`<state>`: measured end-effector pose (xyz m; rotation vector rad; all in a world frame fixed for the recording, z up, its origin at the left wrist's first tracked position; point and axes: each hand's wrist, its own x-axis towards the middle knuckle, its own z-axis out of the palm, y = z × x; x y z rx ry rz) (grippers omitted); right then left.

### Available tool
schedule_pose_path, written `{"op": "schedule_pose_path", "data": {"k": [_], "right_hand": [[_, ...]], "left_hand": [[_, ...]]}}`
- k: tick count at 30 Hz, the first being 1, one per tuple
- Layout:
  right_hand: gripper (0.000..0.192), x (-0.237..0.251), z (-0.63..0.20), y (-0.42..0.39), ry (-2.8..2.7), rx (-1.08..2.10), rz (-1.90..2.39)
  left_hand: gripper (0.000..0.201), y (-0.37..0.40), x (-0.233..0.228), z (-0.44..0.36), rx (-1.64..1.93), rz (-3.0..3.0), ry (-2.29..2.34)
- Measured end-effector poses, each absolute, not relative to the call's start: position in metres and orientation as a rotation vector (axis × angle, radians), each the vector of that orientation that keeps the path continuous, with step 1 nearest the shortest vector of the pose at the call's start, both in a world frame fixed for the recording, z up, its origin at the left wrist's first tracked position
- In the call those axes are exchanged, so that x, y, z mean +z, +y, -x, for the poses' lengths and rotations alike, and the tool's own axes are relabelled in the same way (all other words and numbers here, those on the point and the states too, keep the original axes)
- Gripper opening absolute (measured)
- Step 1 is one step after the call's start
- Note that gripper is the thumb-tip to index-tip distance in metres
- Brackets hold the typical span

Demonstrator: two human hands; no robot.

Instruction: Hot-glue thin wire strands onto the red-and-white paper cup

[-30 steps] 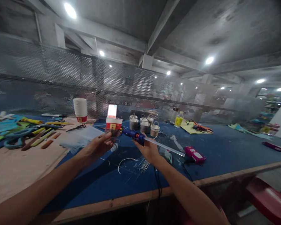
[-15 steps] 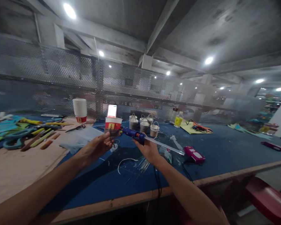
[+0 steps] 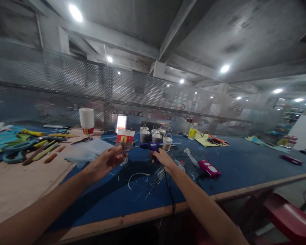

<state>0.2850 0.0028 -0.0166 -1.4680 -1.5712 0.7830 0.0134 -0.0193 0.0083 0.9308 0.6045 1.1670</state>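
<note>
Closed around the lower part of a paper cup [image 3: 125,139], my left hand [image 3: 111,157] holds it above the blue table. The cup is white and red at the top, with a darker band around its base. My right hand [image 3: 162,157] grips a blue hot glue gun [image 3: 150,146], whose tip points left at the cup, a small gap apart. A clear glue stick [image 3: 174,144] sticks out of its back. Behind the gun stand several little buckets [image 3: 156,134] with looped handles. Thin wires [image 3: 158,175] lie below my right hand.
Stacked paper cups [image 3: 87,119] stand at the back left. Scissors [image 3: 19,151] and several sticks lie on a pale board [image 3: 22,183]. A magenta device [image 3: 209,169] lies to the right. Two bottles [image 3: 192,131] are near the mesh screen. A red stool [image 3: 290,217] stands beyond the table's edge.
The cup has tilted and shifted slightly right in my left hand. My right hand has turned the glue gun to nearly level, and its tip has drawn back from the cup.
</note>
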Motion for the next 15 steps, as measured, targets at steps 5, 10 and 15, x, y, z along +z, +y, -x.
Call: {"op": "schedule_pose_path", "data": {"k": [5, 10, 15], "right_hand": [[0.041, -0.021, -0.293, 0.008, -1.673, 0.602, 1.637], [0.039, -0.025, -0.295, 0.005, -1.747, 0.427, 1.817], [0.035, -0.020, -0.291, -0.004, -1.784, 0.070, 1.934]], "left_hand": [[0.027, -0.017, 0.006, -0.016, 1.183, -1.005, 0.588], [0.027, -0.013, 0.002, -0.017, 1.195, -0.999, 0.596], [0.033, -0.015, 0.003, -0.020, 1.240, -1.021, 0.644]]}}
